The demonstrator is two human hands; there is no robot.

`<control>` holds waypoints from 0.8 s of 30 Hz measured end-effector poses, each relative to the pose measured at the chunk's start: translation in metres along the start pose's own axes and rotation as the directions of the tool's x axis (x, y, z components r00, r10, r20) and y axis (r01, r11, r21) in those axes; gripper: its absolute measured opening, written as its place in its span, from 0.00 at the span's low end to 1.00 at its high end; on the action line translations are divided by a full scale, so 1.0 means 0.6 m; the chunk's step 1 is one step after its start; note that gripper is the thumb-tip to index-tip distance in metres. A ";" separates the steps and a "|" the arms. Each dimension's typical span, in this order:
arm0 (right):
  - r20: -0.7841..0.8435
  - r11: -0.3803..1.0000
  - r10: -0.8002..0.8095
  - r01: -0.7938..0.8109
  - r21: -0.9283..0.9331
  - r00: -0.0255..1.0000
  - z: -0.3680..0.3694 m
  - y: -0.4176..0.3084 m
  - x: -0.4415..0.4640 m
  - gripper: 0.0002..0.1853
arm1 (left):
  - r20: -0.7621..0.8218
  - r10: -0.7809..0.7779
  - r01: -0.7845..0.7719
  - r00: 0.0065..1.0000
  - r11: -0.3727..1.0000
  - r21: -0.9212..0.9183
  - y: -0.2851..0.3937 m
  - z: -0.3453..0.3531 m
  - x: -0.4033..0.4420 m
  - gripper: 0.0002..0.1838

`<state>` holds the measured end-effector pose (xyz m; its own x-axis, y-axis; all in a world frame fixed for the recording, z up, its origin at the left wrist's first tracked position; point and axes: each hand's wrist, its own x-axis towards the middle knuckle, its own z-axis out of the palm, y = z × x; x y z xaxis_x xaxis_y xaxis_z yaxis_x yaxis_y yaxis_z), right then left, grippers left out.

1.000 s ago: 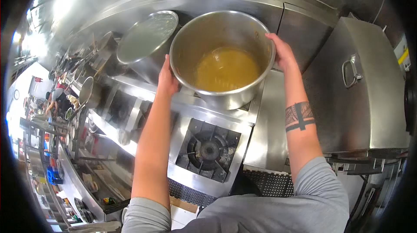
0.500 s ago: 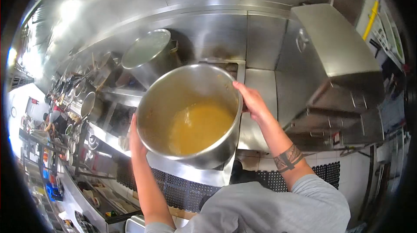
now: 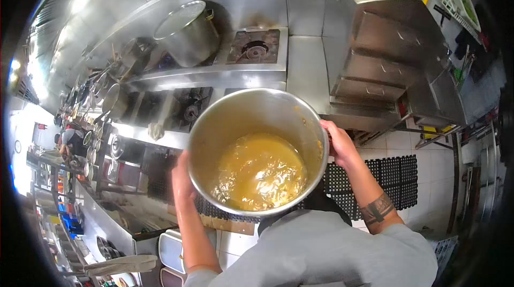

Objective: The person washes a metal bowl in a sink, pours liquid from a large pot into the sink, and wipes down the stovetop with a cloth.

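Observation:
A large steel stockpot [image 3: 235, 117] is held up in front of my body, tilted so that its open mouth faces me. Yellow-brown broth [image 3: 257, 166] lies in its lower part, rippling and catching the light. My left hand [image 3: 182, 179] grips the left side of the pot, its fingers partly hidden behind the wall. On the right side, my right hand [image 3: 338, 141] is closed at the pot's handle, thumb near the rim.
Behind stands a range with a bare burner [image 3: 254, 50] and another big stockpot [image 3: 194, 38]. A cloth [image 3: 156, 130] hangs at the front edge of the lower stove. Steel drawers [image 3: 383, 67] are to the right. A black rubber mat [image 3: 383, 182] covers part of the floor.
The stockpot has come away from the range, toward my body and to the right, with both hands on it. The burner behind is now exposed, and the broth is more agitated.

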<state>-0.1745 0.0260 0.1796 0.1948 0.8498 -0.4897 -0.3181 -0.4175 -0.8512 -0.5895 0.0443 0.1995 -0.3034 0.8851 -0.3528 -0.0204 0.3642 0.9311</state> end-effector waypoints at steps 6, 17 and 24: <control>-0.100 0.996 -0.038 0.046 0.077 0.994 -0.242 0.091 -0.056 0.26 | 0.101 -0.070 0.061 0.993 0.995 0.082 -0.088 0.142 -0.102 0.36; -0.442 0.978 -0.085 0.159 0.133 0.893 -0.820 0.098 -0.204 0.28 | 0.496 -0.202 0.111 0.845 0.972 0.206 -0.285 0.663 -0.313 0.41; -0.704 0.981 0.006 0.132 0.142 0.711 -1.134 0.010 -0.318 0.31 | 0.818 -0.343 0.230 0.462 0.937 0.263 -0.306 1.021 -0.496 0.44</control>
<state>0.4175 -0.3576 0.1393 0.7892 0.3751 -0.4862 -0.4182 -0.2514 -0.8729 0.0884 -0.1083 0.0766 0.6458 0.5208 -0.5583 0.1618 0.6212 0.7667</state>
